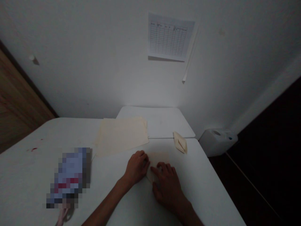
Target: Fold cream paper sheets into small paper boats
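Note:
A small cream sheet of paper (161,156) lies on the white table in front of me, partly covered by both hands. My left hand (137,168) is at its left edge, with the fingers curled together against the paper. Across the lower right part of the sheet rests my right hand (168,183), its fingers apart and bent, the tips pressing on the surface. A folded cream paper piece (180,142), like a small envelope, lies beyond my right hand. To the left, a stack of larger cream sheets (122,136) lies flat.
The white table (113,194) meets a second white surface (162,121) by the wall. A blurred-out blue and red item (69,172) with a strap lies at the left. A printed chart (168,39) hangs on the wall. A white plastic container (217,144) stands beyond the table's right edge.

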The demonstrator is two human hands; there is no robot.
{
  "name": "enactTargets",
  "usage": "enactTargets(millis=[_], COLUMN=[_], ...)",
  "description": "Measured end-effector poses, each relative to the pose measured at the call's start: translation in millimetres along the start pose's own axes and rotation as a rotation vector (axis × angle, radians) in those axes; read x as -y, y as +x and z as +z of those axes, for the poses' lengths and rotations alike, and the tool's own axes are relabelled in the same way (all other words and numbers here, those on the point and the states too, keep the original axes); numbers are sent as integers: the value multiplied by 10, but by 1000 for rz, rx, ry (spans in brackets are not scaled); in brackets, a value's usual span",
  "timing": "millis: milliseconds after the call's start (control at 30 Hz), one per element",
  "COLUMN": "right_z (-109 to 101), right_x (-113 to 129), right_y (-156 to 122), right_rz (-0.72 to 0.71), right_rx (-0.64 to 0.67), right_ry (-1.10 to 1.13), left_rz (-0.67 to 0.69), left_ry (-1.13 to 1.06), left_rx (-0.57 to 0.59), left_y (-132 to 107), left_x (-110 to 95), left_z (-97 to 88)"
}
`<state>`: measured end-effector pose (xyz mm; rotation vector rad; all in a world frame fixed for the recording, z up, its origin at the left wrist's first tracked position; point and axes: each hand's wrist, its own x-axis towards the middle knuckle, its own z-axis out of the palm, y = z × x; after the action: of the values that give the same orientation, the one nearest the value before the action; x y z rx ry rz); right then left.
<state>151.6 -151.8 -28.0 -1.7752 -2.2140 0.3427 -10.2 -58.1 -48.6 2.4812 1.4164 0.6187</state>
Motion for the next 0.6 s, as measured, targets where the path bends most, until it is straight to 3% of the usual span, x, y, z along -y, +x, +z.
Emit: enactTargets(millis=[333, 600], right_z=[-49, -78], right_x=[-17, -73], right_y=[34, 215], right_rz=[-39, -59], right_rx=[4, 33], right_ry=[-13, -45], left_rz=[3, 14], left_ry=[19, 31], left_rx=[-9, -10], left_y=[-11, -14], left_x=[12, 16], left_z=[36, 35])
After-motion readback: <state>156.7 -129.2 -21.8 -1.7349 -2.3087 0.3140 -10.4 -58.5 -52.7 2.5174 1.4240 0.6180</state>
